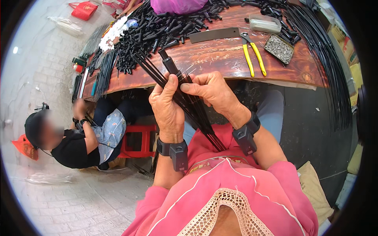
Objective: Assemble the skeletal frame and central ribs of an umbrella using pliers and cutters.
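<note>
Bundle of slim black rods (199, 119), slanting up-left, clasped in left hand (168, 108); stepped black plastic-looking tube (169, 64), roughly parallel alongside, right hand (215, 93) pinching at its lower end.

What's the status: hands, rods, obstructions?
Left fingers gripping black rods. Right fingers at same bundle. Rods slanting toward pink clothing. Nothing visibly obstructing either hand.

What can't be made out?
Head view:
Bare left hand: most fingertips hidden behind thumb and slim black rods.
Bare right hand: pinch point covered by its thumb.
Crumpled purple plastic: cut off by upper edge.
Tiny grey pieces right of yellow-handled pliers: too small to count.
Black-capped co-worker's hands: blurred.
</note>
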